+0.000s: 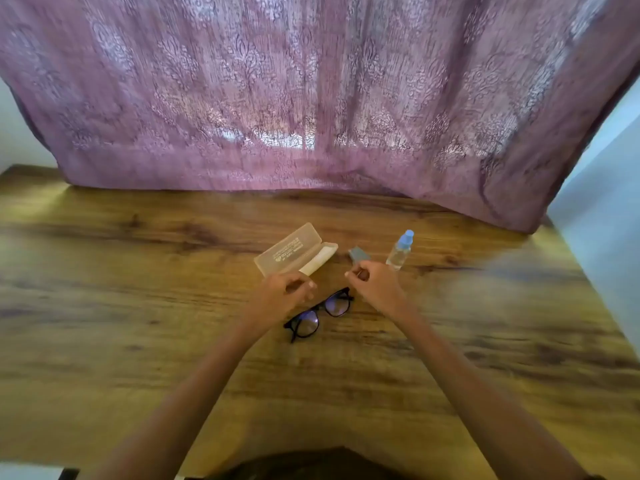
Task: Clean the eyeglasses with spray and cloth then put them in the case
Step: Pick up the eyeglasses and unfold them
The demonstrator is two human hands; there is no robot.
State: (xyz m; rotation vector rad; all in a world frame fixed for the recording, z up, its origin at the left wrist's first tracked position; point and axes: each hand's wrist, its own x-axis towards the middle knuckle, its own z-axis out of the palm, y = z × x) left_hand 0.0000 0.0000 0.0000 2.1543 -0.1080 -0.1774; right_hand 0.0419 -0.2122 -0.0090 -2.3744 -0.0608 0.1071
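While both hands hang above the wooden table (138, 306), I see the eyeglasses (320, 313) lying on the bare wood between and just under them, black-framed, set on a diagonal with one lens nearer me and the other farther off to the right. My feed is soft with blur, so fine detail is lost. The left hand (287, 294) sits over the frame's upper left side, its back toward me and its fingers loosely curled, and I make out nothing held in it; whether it touches the frame I cannot tell. The right hand (374, 285) is just beside the far lens, fingers drawn in and thumb close to the forefinger, yet nothing shows between them. Just beyond the left hand lies the case (294, 251), a pale translucent box standing open, its lid with dark print laid back to the left and its white-lined tray to the right. A small grey-blue cloth (358, 254) lies on the table right past the right hand's fingertips; contact between them I cannot judge. To the right of the cloth stands the spray bottle (400, 252), clear with a blue cap, upright and apart from both hands. Behind everything a patterned purple curtain (311, 98) hangs down to the table's far edge, with light glowing through it, and a pale wall (606, 202) shows at the right.
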